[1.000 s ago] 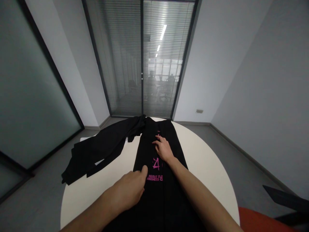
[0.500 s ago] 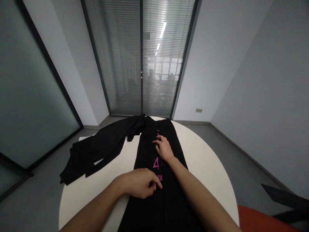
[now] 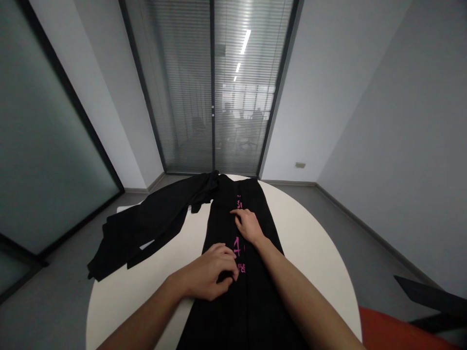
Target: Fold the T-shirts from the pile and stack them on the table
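On the round table [image 3: 306, 233], the pink-lettered black garment [image 3: 222, 318] looks soft and light, best held by its long edges, beneath a loosely curled left hand [image 3: 209, 272] and open-fingered right hand [image 3: 250, 226], neither gripping.

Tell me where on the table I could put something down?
Bare white table shows right of the pink-printed black cloth, out to the curved edge. Another patch lies between that and the black cloth spread at left, though the left forearm crosses its near end. The middle is crowded: left hand and right hand over the printed cloth.
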A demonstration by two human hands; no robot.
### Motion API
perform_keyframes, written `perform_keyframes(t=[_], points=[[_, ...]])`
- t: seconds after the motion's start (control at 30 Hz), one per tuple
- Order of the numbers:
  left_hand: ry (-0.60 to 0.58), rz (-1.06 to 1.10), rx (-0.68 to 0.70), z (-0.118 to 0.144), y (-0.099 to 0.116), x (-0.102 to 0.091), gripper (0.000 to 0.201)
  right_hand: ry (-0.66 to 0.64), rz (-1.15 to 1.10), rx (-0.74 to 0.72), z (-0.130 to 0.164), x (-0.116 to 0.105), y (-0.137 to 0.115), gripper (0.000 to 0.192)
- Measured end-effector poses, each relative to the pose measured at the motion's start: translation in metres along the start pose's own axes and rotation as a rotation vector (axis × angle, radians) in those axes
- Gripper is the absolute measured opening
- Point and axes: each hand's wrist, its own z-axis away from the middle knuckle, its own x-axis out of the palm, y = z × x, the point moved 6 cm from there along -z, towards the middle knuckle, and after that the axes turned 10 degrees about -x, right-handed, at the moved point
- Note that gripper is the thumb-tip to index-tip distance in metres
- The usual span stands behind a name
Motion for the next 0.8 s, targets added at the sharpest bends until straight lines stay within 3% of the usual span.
perform_keyframes(t=[0.1, 0.2, 0.33, 0.5, 0.63, 0.8], points=[[0.07, 0.116, -0.002, 0.0, 0.001, -0.003, 0.017, -0.014, -0.055, -0.018, 0.001, 0.001, 0.0, 0.035], [0.013, 0.126, 0.023, -0.001, 0.001, 0.008, 0.021, 0.052, -0.129, 0.004, 0.003, -0.003, 0.003, 0.035], [0.052, 0.138, -0.014, -0.002, -0.006, 0.011, 0.049, 0.144, -0.196, 0.049, 0.005, -0.007, 0.01, 0.035], [0.029, 0.041, 0.014, -0.002, -0.011, 0.013, 0.033, 0.151, -0.255, 0.081, 0.006, -0.006, 0.016, 0.041], [0.021, 0.016, 0.045, -0.003, -0.007, 0.013, 0.018, 0.08, -0.241, 0.122, 0.006, -0.002, 0.016, 0.033], [0.113, 0.088, 0.011, -0.007, -0.005, 0.012, 0.02, 0.106, -0.224, 0.119, 0.006, -0.004, 0.016, 0.026]])
